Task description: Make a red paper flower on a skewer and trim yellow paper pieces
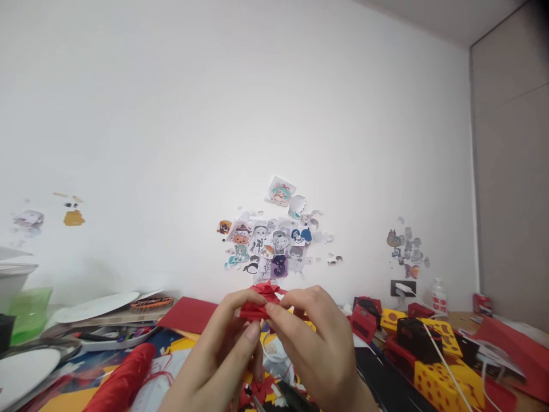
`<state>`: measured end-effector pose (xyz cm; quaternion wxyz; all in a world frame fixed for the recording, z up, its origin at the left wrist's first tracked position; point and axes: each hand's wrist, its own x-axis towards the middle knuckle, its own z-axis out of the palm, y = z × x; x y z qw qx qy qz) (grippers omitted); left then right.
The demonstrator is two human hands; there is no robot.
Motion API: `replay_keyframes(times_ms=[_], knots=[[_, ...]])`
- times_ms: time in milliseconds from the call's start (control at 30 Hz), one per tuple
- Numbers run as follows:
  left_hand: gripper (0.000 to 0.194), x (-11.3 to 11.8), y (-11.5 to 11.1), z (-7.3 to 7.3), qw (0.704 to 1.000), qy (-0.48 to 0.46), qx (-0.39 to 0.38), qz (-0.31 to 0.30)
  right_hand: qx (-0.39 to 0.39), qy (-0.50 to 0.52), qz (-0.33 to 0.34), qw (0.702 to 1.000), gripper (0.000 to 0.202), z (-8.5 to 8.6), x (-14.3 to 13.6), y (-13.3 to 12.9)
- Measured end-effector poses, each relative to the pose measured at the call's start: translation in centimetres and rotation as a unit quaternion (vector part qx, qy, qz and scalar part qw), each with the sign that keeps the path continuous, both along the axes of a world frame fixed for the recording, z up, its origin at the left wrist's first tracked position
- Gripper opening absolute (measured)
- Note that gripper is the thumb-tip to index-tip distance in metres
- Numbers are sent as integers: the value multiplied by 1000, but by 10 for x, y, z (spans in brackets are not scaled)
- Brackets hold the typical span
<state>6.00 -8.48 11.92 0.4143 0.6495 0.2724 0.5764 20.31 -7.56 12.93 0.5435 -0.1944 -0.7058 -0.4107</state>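
The left hand (217, 357) and right hand (317, 337) pinch a crumpled red piece (255, 311) at the view's six o'clock; the step looks like shaping it, which calls for light, steady pressure; beyond, at its twelve, cut-out pictures (278, 243) dot the wall (274, 114).

The left hand (214, 355) and right hand (321, 337) faced each other, fingers bent and fingertips close together, both pinching, the 2 wrists lower and apart.
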Motion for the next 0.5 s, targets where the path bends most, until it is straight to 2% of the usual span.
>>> replay_keyframes(times_ms=[133,200,367,500], knots=[[33,-1,4,-2,999,25,18,-12,11,1,-56,998,14,-4,-2,1],[27,0,4,-1,1000,13,25,0,16,-6,-62,998,15,-4,-4,0],[16,-1,1,1,998,-27,42,47,-4,-4,-1,1000,15,1,-6,-7],[15,0,-1,1,996,-28,46,66,-20,-7,18,1000,13,2,-5,-8]])
